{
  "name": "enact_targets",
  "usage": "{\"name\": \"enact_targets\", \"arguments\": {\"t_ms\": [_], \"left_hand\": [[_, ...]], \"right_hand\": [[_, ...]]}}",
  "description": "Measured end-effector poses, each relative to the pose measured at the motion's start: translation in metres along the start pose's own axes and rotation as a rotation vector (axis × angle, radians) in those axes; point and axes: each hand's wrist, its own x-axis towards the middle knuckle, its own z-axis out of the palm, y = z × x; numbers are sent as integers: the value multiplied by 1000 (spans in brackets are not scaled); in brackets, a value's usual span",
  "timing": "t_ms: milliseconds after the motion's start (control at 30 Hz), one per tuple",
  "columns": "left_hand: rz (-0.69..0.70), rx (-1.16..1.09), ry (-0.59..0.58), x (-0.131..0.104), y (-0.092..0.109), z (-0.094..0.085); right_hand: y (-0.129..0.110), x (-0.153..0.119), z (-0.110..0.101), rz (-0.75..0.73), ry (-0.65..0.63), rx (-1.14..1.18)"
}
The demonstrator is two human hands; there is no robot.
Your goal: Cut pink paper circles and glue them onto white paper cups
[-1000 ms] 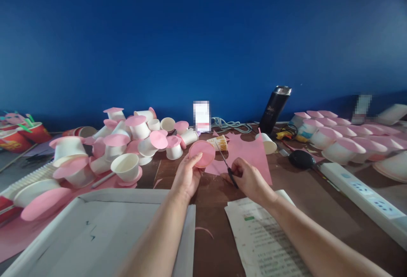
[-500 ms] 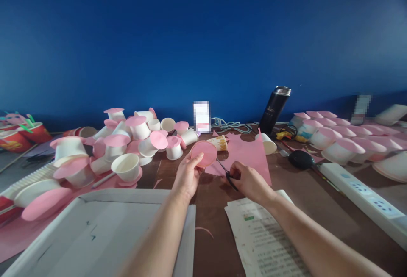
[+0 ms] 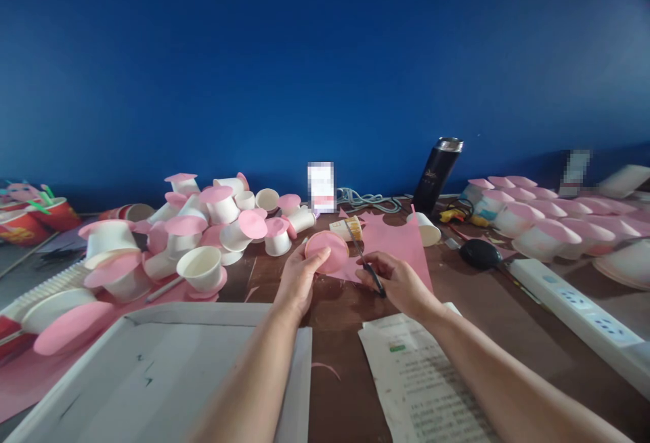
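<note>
Between its thumb and fingers my left hand (image 3: 298,275) pinches a round pink paper disc (image 3: 333,250), its face tilted toward me. My right hand (image 3: 399,280) is closed around the dark handles of a pair of scissors (image 3: 374,278), whose blades point up and away, just right of the disc. Behind both hands a cut-out pink paper sheet (image 3: 396,233) lies on the brown table. A small paper cup with a yellow-brown pattern (image 3: 341,227) rests on its side just beyond the disc.
White paper cups with pink discs (image 3: 185,226) crowd the left. More pink-topped cups (image 3: 543,219) stand in rows at right, near a power strip (image 3: 573,314). A black thermos (image 3: 437,175) leans at the wall. A white tray-like board (image 3: 193,368) and printed papers (image 3: 421,375) lie in front.
The scissors have come away from the disc's edge and their blades now point more upward. My left hand has turned and lowered the disc slightly.
</note>
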Motion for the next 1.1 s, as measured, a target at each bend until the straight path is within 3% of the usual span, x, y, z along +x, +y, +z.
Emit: {"name": "enact_targets", "arguments": {"t_ms": [167, 300, 600, 1100], "left_hand": [[-62, -63, 50, -3, 4, 1], [-102, -105, 13, -5, 7, 2], [-76, -18, -33, -1, 3, -5], [-113, 33, -170, -3, 14, -10]], "right_hand": [[-16, -5, 0, 73, -75, 109], [-25, -7, 1, 131, -125, 165], [-27, -10, -1, 131, -200, 210], [-29, -11, -4, 92, -216, 194]]}}
